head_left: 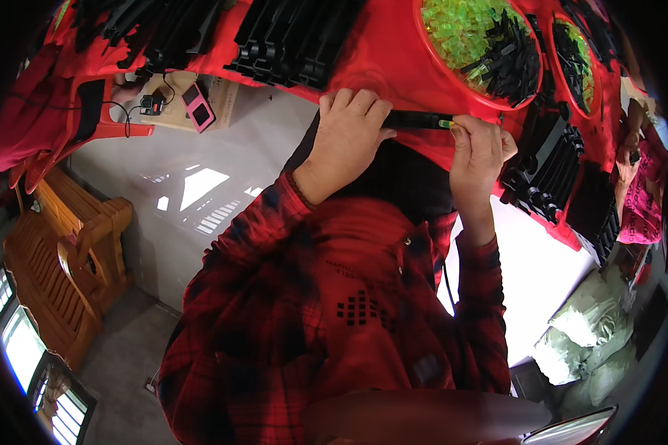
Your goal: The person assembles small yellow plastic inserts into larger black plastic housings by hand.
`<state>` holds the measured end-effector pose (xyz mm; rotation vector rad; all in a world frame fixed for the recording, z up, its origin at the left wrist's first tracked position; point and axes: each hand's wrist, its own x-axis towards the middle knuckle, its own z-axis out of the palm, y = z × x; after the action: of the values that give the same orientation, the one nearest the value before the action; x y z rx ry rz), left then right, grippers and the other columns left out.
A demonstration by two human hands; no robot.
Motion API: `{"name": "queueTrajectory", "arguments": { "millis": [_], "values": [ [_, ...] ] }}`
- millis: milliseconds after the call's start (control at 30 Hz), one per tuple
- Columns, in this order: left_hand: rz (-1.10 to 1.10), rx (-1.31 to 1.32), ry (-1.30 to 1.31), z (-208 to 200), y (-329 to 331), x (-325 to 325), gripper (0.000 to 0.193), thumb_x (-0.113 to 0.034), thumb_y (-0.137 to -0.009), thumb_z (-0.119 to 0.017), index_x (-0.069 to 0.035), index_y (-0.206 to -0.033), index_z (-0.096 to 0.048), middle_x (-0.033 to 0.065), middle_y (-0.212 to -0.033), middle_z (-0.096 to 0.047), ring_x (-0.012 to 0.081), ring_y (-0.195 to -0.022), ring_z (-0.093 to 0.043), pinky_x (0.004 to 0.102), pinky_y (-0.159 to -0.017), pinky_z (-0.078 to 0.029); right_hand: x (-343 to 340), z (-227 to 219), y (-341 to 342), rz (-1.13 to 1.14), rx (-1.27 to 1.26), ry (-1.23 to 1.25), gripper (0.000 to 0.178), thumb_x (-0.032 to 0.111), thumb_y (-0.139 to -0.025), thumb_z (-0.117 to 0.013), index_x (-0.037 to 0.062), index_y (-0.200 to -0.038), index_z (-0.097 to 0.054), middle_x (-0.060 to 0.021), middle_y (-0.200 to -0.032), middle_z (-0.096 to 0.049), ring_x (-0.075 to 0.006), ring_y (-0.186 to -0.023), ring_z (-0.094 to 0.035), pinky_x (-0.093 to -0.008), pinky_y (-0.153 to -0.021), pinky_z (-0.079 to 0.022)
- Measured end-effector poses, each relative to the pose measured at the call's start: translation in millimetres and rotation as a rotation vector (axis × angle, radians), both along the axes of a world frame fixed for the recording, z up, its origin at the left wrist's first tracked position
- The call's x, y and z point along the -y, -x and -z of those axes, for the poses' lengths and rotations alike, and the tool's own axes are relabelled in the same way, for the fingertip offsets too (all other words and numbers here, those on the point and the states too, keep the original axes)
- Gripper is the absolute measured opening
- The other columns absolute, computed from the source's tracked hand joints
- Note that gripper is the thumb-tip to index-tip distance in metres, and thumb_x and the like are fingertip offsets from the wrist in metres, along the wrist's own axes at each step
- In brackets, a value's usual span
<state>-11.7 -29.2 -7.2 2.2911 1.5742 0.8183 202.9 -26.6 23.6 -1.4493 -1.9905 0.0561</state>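
Note:
My left hand (349, 137) is closed round one end of a long black plastic strip (419, 120), which lies level at the edge of the red-covered table. At the strip's other end, my right hand (479, 152) pinches a small yellow-green translucent piece (445, 124) against it. I cannot tell whether that piece sits in the strip or only touches it. Just beyond my right hand stands a round red tub (421, 33) heaped with yellow-green pieces (456, 30) and small black pieces (508, 67).
Stacked black strips (293, 37) lie on the red table cover (382, 44), with another stack (545, 163) to my right. A second tub (577, 67) stands farther right, near another person's arm (628, 163). A wooden bench (67, 267) and pale sacks (590, 326) are on the floor.

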Motion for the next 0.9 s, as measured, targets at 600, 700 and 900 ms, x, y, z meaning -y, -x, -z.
{"name": "queueTrajectory", "arguments": {
  "millis": [600, 700, 900],
  "values": [
    [0.028, 0.073, 0.042, 2, 3, -6, 0.033, -0.021, -0.074, -0.082, -0.014, -0.103, -0.07, 0.0014, -0.093, -0.058, 0.0249, -0.094, -0.053, 0.0374, -0.086, -0.039, -7, 19, 1, 0.01, 0.127, -0.019, 0.008, 0.016, -0.087, -0.072, 0.0148, -0.095, -0.07, 0.0039, -0.085, -0.066, -0.0158, -0.085, -0.058, -0.0355, -0.092, -0.032],
    [0.034, 0.081, 0.057, 4, 3, -5, 0.034, -0.019, -0.073, -0.082, -0.014, -0.104, -0.069, 0.0013, -0.093, -0.058, 0.0249, -0.095, -0.052, 0.0371, -0.085, -0.039, -7, 25, 0, 0.008, 0.103, -0.044, 0.008, 0.017, -0.087, -0.073, 0.0152, -0.095, -0.071, 0.0041, -0.084, -0.066, -0.0162, -0.086, -0.057, -0.0358, -0.091, -0.032],
    [0.061, 0.113, 0.1, 9, 3, -7, 0.031, -0.021, -0.078, -0.078, -0.01, -0.104, -0.068, 0.002, -0.097, -0.057, 0.0262, -0.095, -0.05, 0.0428, -0.083, -0.04, -10, 29, 3, -0.009, 0.027, -0.077, 0.012, 0.011, -0.083, -0.074, 0.0159, -0.092, -0.067, 0.0045, -0.081, -0.068, -0.0146, -0.08, -0.057, -0.0356, -0.086, -0.031]
  ]
}}
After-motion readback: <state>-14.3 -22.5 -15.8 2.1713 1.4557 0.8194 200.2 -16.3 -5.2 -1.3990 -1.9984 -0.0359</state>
